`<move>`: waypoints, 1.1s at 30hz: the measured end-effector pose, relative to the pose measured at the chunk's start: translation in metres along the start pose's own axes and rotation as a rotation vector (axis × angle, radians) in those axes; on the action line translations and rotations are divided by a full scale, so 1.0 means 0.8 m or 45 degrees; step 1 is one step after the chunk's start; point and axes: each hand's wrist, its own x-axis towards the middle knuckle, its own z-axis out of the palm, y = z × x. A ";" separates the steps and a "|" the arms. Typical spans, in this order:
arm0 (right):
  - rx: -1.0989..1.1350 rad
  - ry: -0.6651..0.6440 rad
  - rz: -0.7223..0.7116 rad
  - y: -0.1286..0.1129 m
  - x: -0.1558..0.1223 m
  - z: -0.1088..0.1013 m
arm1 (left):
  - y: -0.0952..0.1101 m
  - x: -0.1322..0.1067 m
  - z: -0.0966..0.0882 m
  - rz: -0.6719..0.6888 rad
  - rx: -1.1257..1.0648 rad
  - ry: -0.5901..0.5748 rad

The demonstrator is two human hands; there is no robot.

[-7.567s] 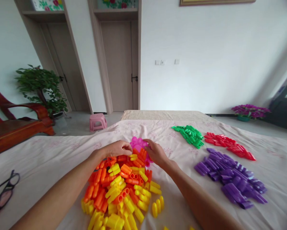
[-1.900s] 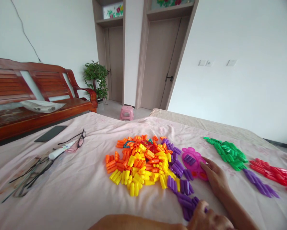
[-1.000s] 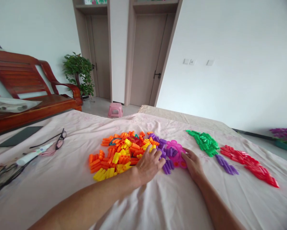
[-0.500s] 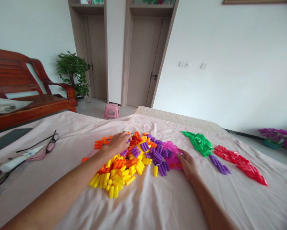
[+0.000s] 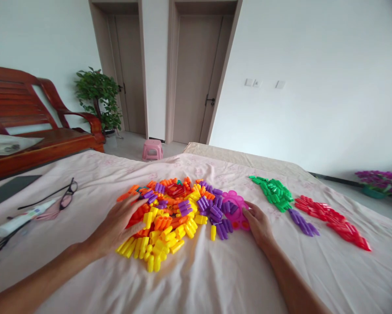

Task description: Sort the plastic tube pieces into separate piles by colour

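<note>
A mixed heap of plastic building pieces lies on the cloth, with yellow pieces (image 5: 159, 248) at the front, orange pieces (image 5: 162, 223) amid them and purple pieces (image 5: 215, 213) on the right. My left hand (image 5: 122, 222) rests at the heap's left side, fingers spread and touching pieces there. At the heap's right edge my right hand (image 5: 258, 222) pinches the rim of a pink flower-shaped plastic piece (image 5: 237, 213), thumb on top. Purple pieces overlap its left part. A few red pieces (image 5: 176, 190) show at the back of the heap.
Sorted groups lie to the right: green pieces (image 5: 276, 195), a short purple row (image 5: 302, 222) and red pieces (image 5: 333, 222). Eyeglasses (image 5: 68, 196) and a white tube-like item (image 5: 22, 218) are at left, near a dark flat object (image 5: 11, 190). A pink stool (image 5: 153, 149) stands beyond the cloth.
My left hand has drawn back from the top of the heap to its left side, and its fingers have spread. My right hand stays on the pink flower-shaped piece.
</note>
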 end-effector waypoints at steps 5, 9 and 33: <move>0.023 -0.038 -0.049 -0.005 -0.005 0.003 | 0.015 -0.059 0.023 0.047 0.074 0.048; 0.167 -0.176 -0.195 -0.017 -0.012 0.009 | 0.045 -0.036 0.040 0.071 0.053 0.071; -0.888 0.678 0.143 -0.013 0.024 -0.151 | 0.067 0.064 0.049 0.031 -0.217 0.661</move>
